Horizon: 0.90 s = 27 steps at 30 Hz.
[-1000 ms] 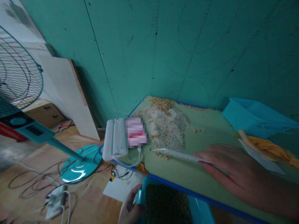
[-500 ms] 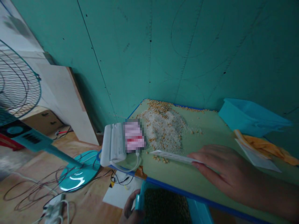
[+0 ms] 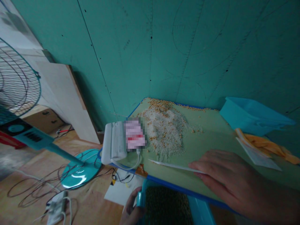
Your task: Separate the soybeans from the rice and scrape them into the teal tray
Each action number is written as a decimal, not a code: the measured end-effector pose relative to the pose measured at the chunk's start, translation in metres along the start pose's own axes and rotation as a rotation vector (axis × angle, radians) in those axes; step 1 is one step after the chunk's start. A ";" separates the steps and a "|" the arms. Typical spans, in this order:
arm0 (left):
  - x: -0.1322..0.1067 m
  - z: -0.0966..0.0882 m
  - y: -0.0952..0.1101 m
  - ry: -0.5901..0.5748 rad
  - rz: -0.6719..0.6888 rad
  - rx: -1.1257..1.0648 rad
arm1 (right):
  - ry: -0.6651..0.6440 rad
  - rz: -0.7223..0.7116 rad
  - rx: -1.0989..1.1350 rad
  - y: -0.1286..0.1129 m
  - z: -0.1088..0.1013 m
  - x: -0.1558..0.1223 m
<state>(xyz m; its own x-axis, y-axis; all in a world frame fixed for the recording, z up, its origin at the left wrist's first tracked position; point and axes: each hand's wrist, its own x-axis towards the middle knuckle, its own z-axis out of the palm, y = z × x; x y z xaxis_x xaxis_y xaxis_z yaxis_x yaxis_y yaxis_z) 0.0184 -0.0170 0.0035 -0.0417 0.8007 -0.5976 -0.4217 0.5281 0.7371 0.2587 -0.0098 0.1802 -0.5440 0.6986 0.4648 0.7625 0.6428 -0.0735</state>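
Observation:
In my right hand [image 3: 217, 178] is a thin white card [image 3: 173, 166], pinched between thumb and fingers. Its long edge lies low over the table, just in front of a pile of white rice-like grains [image 3: 167, 132] mixed with yellow soybeans [image 3: 161, 103]. Below the table's front edge, my left hand [image 3: 134, 207] is closed around the rim of a blue bin [image 3: 201, 207]. Small dark greenish grains [image 3: 166, 203] fill that bin. Part of my left hand and the bin's near side fall outside the view.
A white device [image 3: 113, 143] with a cable stands at the table's [image 3: 206, 128] left end, beside a blurred-out screen [image 3: 134, 134]. To the right are an empty-looking blue basket [image 3: 253, 115] and an orange cloth [image 3: 264, 143]. A fan [image 3: 32, 134] and loose cables occupy the left floor.
My right hand has drawn the card towards the table's front edge, and it now appears more edge-on. Soybeans visible beside the card earlier are out of sight. My left hand keeps its hold.

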 end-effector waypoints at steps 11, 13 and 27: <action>-0.010 0.014 0.011 -0.013 0.004 -0.095 | 0.027 -0.052 -0.013 -0.003 -0.001 -0.006; -0.010 0.013 0.011 -0.002 -0.006 -0.072 | 0.031 -0.044 -0.010 -0.003 0.000 -0.009; -0.008 0.006 0.012 0.049 0.064 -0.021 | -0.007 -0.089 0.031 -0.004 -0.001 -0.012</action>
<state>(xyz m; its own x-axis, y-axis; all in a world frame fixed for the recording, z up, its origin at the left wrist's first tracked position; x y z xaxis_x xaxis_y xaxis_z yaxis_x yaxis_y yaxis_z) 0.0190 -0.0151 0.0191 -0.1136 0.8176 -0.5645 -0.4360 0.4696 0.7677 0.2621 -0.0210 0.1764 -0.6120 0.6401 0.4645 0.6997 0.7120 -0.0594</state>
